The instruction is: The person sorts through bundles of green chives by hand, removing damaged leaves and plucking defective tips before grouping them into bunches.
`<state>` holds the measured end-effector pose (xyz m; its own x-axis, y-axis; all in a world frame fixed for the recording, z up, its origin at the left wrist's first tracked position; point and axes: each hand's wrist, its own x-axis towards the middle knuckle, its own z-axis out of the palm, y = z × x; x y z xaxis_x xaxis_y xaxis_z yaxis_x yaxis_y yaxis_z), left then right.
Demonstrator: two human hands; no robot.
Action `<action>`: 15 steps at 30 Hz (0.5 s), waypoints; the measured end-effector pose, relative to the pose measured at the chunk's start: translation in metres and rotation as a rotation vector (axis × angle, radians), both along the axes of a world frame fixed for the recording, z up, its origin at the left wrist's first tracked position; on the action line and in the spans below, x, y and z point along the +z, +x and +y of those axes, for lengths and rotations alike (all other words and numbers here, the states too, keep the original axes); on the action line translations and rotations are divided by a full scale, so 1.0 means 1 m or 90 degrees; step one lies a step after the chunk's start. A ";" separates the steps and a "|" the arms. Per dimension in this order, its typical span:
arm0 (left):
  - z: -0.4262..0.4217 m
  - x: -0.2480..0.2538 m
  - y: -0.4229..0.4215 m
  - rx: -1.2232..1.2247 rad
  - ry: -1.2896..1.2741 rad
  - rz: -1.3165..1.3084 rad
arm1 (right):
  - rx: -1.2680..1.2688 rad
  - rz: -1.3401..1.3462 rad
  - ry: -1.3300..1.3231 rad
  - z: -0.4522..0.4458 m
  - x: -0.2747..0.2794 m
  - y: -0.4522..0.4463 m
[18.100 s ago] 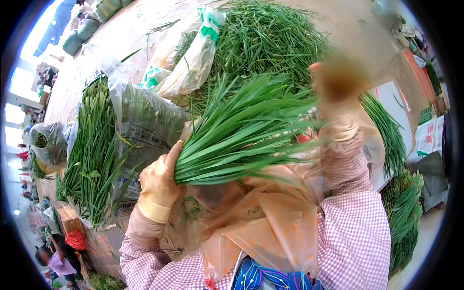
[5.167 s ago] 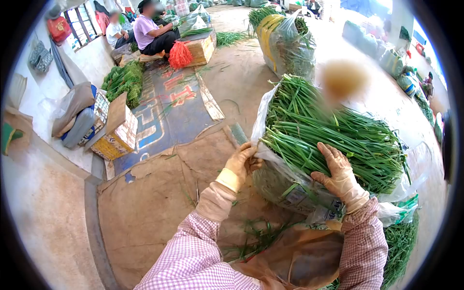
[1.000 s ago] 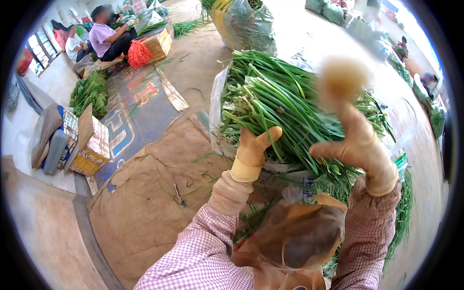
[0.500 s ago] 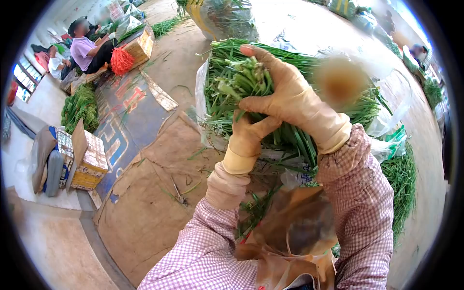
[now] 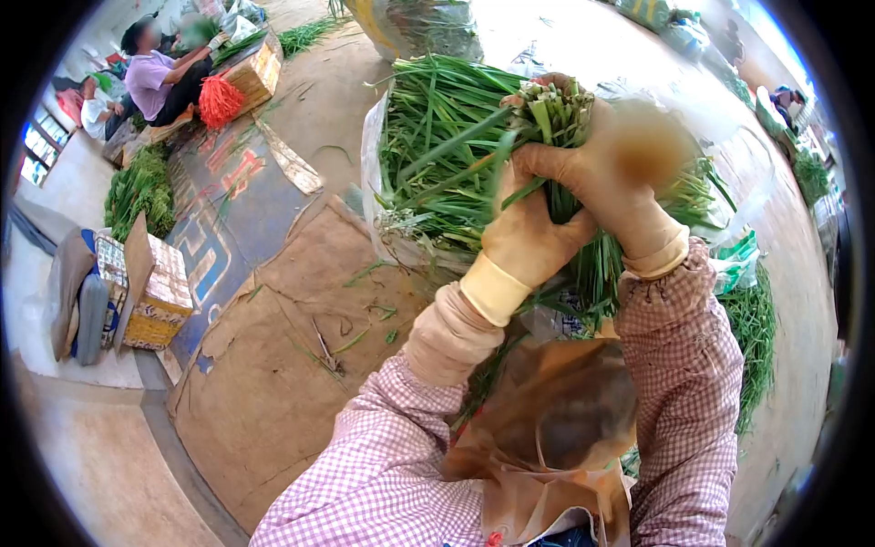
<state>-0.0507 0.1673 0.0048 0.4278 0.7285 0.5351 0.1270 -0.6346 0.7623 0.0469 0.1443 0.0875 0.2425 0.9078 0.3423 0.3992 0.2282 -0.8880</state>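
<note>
A thick bunch of long green chives [image 5: 553,117] stands roughly upright in front of me, its pale stalk ends on top and its leaves hanging below. My right hand [image 5: 583,169], in a tan glove, is wrapped round the bunch near the stalk ends; a blurred patch covers part of it. Lower down, my left hand [image 5: 533,239], also gloved, closes on the same bunch, with a few blades sticking out by its thumb. Right behind both hands lies a big heap of loose chives [image 5: 442,137] on a clear plastic sheet [image 5: 372,173].
Brown cardboard [image 5: 273,365] covers the floor at left. A yellow box [image 5: 159,310] stands farther left. A stuffed bag of greens [image 5: 419,32] is behind the heap. More greens [image 5: 752,346] lie at right. A seated person [image 5: 155,77] is near a red string bundle [image 5: 221,100].
Both hands have moved right with the bunch, which has turned more upright. The right hand's fingers have closed round it, and more of the heap now shows at left.
</note>
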 end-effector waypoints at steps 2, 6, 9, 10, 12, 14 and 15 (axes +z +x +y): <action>0.001 0.004 -0.011 -0.126 0.005 -0.083 | 0.007 0.044 0.037 -0.003 -0.001 0.003; 0.033 -0.026 -0.025 -0.223 0.020 -0.064 | -0.030 0.065 0.112 -0.016 0.001 0.008; 0.053 -0.053 -0.036 -0.080 0.106 0.126 | -0.027 0.091 0.228 -0.025 -0.012 0.038; 0.057 -0.056 -0.036 -0.026 0.111 0.197 | 0.001 0.165 0.230 -0.037 -0.008 0.050; 0.051 -0.058 -0.034 -0.012 0.132 0.262 | -0.009 0.249 0.259 -0.064 -0.003 0.080; 0.048 -0.055 -0.032 0.004 0.156 0.325 | -0.127 0.277 0.299 -0.095 0.003 0.106; 0.049 -0.055 -0.031 0.019 0.150 0.320 | -0.208 0.298 0.312 -0.111 0.009 0.115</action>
